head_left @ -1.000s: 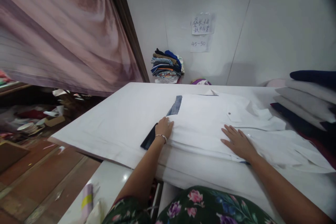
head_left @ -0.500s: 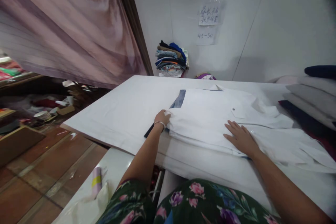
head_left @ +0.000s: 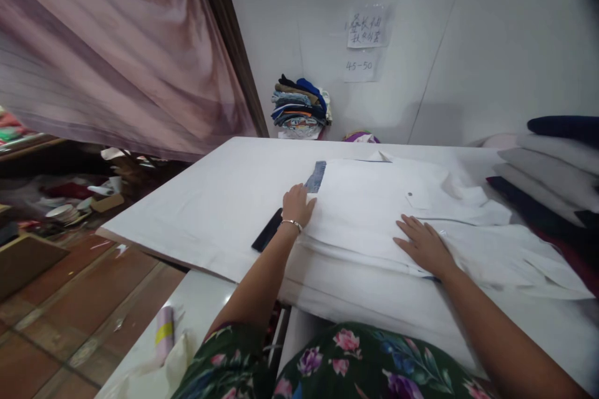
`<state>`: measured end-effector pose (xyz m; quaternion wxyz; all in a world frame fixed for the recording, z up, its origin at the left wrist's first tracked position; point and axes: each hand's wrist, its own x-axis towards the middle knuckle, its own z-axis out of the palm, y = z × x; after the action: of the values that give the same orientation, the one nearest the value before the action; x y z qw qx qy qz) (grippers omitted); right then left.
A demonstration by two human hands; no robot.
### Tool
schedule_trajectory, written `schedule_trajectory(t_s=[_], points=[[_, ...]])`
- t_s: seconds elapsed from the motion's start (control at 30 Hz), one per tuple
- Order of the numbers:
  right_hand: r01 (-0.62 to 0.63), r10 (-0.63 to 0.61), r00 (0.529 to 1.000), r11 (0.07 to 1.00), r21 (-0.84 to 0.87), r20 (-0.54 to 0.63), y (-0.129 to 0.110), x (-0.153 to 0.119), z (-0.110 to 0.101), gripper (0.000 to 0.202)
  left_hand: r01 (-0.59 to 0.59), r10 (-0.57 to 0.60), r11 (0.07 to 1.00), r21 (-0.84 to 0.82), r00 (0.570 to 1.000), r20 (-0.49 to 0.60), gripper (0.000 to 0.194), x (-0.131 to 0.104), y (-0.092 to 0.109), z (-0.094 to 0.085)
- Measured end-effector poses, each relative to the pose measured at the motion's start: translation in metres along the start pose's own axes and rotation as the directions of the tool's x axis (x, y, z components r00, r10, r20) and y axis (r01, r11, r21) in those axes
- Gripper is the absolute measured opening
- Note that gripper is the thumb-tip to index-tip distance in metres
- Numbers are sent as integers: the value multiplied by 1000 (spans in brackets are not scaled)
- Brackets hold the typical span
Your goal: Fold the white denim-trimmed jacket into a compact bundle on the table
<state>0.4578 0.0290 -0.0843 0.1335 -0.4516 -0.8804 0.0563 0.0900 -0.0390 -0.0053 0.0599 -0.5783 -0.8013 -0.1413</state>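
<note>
White garment [head_left: 355, 212] lies flat on the worktop [head_left: 206, 199], under a right hand [head_left: 425, 246] resting with fingers spread, grasping nothing, and a left hand [head_left: 298, 206] at its left edge, fingers loosely bent; whether they pinch cloth cannot be told. An uneven pull there could crease the layers or drag the blue denim strip [head_left: 317, 176] just beyond, while a leftward sweep might knock the dark flat object [head_left: 267, 230] beside the left wrist.
</note>
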Motion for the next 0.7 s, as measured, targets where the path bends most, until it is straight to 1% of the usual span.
schedule_trajectory(t_s=[0.03,0.07,0.13,0.2,0.27,0.37,0.43,0.47,0.53,0.6,0.7], points=[[0,0,1000,1000,-3,3,-1,0,0,55,-42,42,999,14,998,44,50,-1,4,4],[0,0,1000,1000,-6,7,-1,0,-1,54,-62,59,998,28,993,107,52,-2,5,9],[2,-2,1000,1000,-12,18,-3,1,-2,54,-65,50,996,55,971,233,55,-3,4,20],[8,-8,1000,1000,-16,20,-4,1,-3,53,-60,35,995,76,956,292,56,-2,-1,29],[8,-8,1000,1000,-12,12,-6,1,-5,53,-65,37,994,85,954,299,57,1,-5,32],[5,-5,1000,1000,11,8,-8,2,-7,54,-32,2,995,98,955,296,58,7,0,24],[1,-1,1000,1000,20,19,-10,2,-9,55,-18,-8,995,103,968,251,60,12,11,15],[-1,1,1000,1000,23,24,-11,3,-9,55,-33,11,995,96,975,224,61,15,20,12],[-1,0,1000,1000,26,31,-12,3,-10,56,-107,91,992,71,976,199,62,21,37,9],[-2,1,999,1000,30,35,-13,3,-10,55,-182,162,982,59,957,241,64,25,50,16],[-21,17,998,998,53,67,-14,2,-12,54,-228,183,970,84,914,363,67,27,58,36]])
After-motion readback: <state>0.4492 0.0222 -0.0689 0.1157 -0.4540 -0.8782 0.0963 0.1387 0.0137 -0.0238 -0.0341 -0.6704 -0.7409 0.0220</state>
